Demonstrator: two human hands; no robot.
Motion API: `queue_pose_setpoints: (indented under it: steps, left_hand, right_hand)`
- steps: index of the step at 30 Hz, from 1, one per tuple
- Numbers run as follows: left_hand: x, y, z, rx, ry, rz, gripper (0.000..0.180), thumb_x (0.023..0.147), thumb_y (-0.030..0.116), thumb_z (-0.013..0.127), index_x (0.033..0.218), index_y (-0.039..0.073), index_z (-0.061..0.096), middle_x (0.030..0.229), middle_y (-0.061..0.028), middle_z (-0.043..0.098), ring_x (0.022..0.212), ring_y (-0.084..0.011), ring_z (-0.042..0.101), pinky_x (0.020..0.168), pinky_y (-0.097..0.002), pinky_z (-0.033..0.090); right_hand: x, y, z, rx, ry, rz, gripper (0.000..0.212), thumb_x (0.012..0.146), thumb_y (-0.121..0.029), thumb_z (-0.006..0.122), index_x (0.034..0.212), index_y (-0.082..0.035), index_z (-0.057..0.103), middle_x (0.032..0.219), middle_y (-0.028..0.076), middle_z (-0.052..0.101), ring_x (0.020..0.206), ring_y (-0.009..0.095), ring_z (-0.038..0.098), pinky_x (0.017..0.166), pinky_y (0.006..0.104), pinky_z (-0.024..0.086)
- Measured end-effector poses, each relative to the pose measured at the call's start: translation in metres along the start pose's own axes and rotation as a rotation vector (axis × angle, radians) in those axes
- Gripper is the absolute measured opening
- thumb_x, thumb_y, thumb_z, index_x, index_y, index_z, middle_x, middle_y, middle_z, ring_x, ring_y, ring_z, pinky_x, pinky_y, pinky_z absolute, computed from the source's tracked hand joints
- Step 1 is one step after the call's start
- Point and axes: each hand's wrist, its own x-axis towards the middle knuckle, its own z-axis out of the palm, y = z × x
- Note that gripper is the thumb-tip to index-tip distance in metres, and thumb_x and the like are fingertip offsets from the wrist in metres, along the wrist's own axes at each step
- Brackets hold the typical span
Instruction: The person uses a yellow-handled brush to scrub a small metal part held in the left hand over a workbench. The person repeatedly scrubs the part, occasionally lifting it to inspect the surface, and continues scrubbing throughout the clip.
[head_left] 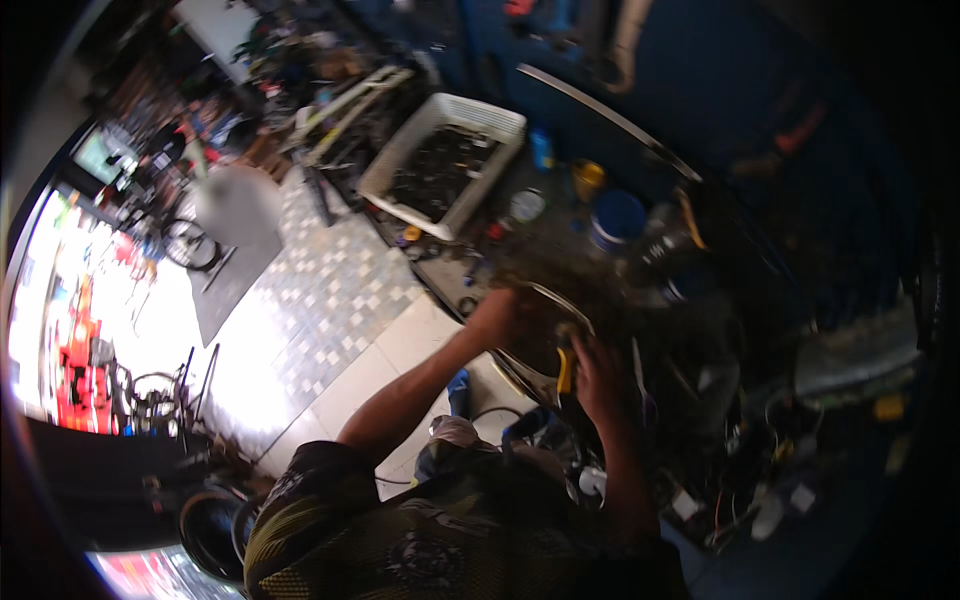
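Observation:
My left hand (pixel 497 316) is closed at the left side of a dark round shape with a pale curved rim (pixel 562 297). What its fingers hold is blurred and too dark to name. On the right side of that shape, my right hand (pixel 597 372) is closed round a tool with a yellow handle (pixel 566 371). The tool's head is dark and its kind does not show clearly. Both hands are over the near part of a cluttered dark workbench (pixel 440 272).
A white plastic basket (pixel 378 196) of small dark parts stands on the bench's far left. Behind my hands are a blue tub (pixel 617 217) and a yellow cup (pixel 588 177). Loose tools and cables crowd the right. A bicycle wheel (pixel 191 245) stands across the tiled floor (pixel 345 290).

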Motion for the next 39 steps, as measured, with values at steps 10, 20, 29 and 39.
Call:
queue_pose_setpoints:
  steps: [10, 20, 29, 39]
  left_hand:
    - [0.003, 0.048, 0.027, 0.199, -0.138, -0.048, 0.036, 0.088, 0.015, 0.070, 0.122, 0.002, 0.067, 0.125, -0.0245, 0.067, 0.113, -0.0414, 0.070, 0.089, -0.0472, 0.062]
    - [-0.106, -0.052, -0.044, 0.141, 0.141, -0.283, 0.020, 0.095, 0.014, 0.065, 0.111, 0.004, 0.071, 0.113, -0.0208, 0.072, 0.102, -0.0407, 0.072, 0.087, -0.0488, 0.059]
    - [-0.351, -0.157, -0.134, -0.003, 0.333, -0.605, 0.019, 0.099, 0.019, 0.067, 0.104, 0.002, 0.074, 0.102, -0.0157, 0.079, 0.095, -0.0317, 0.076, 0.085, -0.0406, 0.060]
    - [-0.523, -0.223, -0.195, -0.029, 0.402, -0.752, 0.020, 0.098, 0.018, 0.066, 0.102, 0.000, 0.072, 0.090, -0.0126, 0.077, 0.076, -0.0217, 0.076, 0.062, -0.0358, 0.061]
  right_hand:
    - [-0.146, -0.028, -0.024, 1.016, -0.301, 0.664, 0.033, 0.107, -0.022, 0.065, 0.132, 0.000, 0.063, 0.110, 0.011, 0.070, 0.096, 0.016, 0.066, 0.084, 0.0325, 0.053]
    - [-0.112, -0.095, 0.043, 0.546, -0.188, 0.257, 0.040, 0.105, -0.025, 0.067, 0.136, -0.002, 0.058, 0.110, 0.013, 0.072, 0.091, 0.019, 0.064, 0.078, 0.0349, 0.053]
    - [-0.096, -0.172, 0.072, 0.461, 0.157, 0.308, 0.059, 0.106, -0.029, 0.066, 0.150, -0.002, 0.038, 0.106, 0.015, 0.067, 0.080, 0.019, 0.059, 0.067, 0.0343, 0.050]
    - [-0.127, -0.212, 0.080, 0.367, 0.666, 0.416, 0.082, 0.107, -0.034, 0.065, 0.165, -0.003, 0.017, 0.101, 0.018, 0.061, 0.068, 0.019, 0.053, 0.055, 0.0337, 0.047]
